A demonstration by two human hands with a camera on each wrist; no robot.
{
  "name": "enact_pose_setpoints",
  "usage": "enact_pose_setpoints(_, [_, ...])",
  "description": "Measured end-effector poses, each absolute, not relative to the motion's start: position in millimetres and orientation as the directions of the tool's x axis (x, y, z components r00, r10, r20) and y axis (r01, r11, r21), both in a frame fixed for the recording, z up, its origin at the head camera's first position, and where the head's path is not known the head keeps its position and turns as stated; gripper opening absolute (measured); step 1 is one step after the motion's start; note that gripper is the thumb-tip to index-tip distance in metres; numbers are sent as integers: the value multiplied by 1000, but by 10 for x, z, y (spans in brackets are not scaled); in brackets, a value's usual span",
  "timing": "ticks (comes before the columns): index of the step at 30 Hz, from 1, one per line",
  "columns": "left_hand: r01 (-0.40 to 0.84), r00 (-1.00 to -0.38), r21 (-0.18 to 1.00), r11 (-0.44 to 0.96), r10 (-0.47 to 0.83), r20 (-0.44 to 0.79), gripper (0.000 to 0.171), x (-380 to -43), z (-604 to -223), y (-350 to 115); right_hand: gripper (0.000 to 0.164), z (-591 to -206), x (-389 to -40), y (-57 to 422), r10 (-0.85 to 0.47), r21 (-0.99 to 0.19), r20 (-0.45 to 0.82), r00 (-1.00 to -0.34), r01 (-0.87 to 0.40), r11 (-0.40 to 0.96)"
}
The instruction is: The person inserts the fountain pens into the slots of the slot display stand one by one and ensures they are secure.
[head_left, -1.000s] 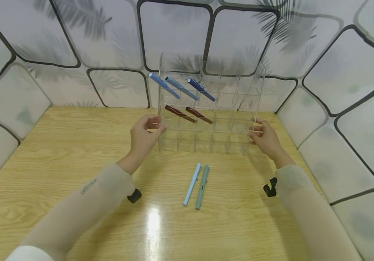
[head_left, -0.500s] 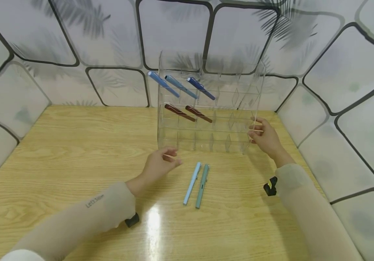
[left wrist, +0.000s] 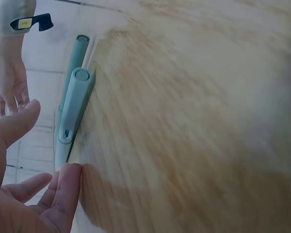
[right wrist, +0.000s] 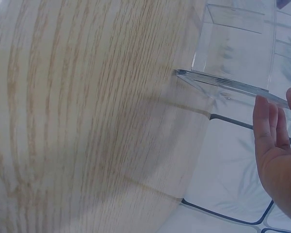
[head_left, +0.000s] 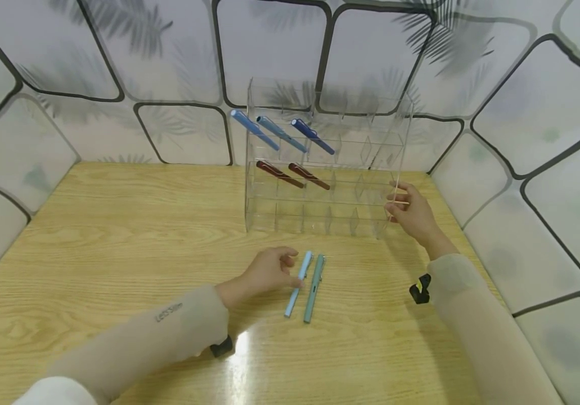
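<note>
My left hand (head_left: 268, 271) hovers at the light-blue pen (head_left: 292, 304) on the table, thumb and fingers spread apart and overlapping it in the head view. In the left wrist view, the fingertips come right up to one end of the light-blue pen (left wrist: 76, 102). A grey-green pen (head_left: 314, 289) lies alongside to the right. At the back, my right hand (head_left: 413, 216) pinches the right side panel of a clear acrylic pen rack (head_left: 315, 226). The right wrist view has that panel (right wrist: 223, 82) between thumb and fingers.
Three blue pens (head_left: 279, 133) slant in the rack's upper tier at the left, and two dark red pens (head_left: 280, 175) one tier lower. A patterned wall (head_left: 178, 73) stands behind the wooden table (head_left: 133, 236) and another along its right side.
My left hand has let go of the rack's left side and come forward and right to the light-blue pen. The right hand stays on the rack.
</note>
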State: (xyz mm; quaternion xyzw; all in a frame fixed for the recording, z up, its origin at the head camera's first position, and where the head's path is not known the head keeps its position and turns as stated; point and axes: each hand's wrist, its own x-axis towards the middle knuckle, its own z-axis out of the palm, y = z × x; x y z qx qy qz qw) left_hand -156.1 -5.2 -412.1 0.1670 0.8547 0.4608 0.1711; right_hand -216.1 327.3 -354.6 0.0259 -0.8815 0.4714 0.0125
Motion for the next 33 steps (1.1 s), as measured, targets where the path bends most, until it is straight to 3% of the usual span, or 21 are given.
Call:
enact_pose_setpoints(10, [156, -894, 731, 664, 410, -182, 81, -1548, -4116, 62, 60, -3536, -2164, 3271, -40, -831, 38, -998, -54, 553])
enact_pose_setpoints(24, [168, -895, 753, 637, 419, -154, 55, -1632, -4104, 5, 59, -3568, -2178, 3289, -47, -833, 40, -998, -59, 550])
enact_pose_setpoints(33, [-8, -856, 847, 532, 434, -281, 50, -1744, -4103, -123, 57, -3534, -2134, 3266, -36, -832, 47, -998, -59, 552])
